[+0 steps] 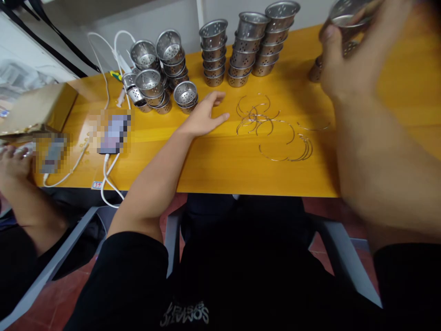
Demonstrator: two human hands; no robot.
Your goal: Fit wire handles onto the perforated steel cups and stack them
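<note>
Along the back of the yellow table (220, 170), we have perforated metal cups already nested in upright stacks (245, 45), with shorter groups toward our left. Our right hand (358, 76) is clamped on another metal cup (346, 8) at the far right, over more cups, while our left hand (203, 115) holds nothing, fingers apart, near curved wires (254, 118) lying loose, none in a cup that we can see.

Tabletop (213, 161) orange-yellow; cups (213, 37) silver, dotted with holes; cables (106, 170) white.
</note>
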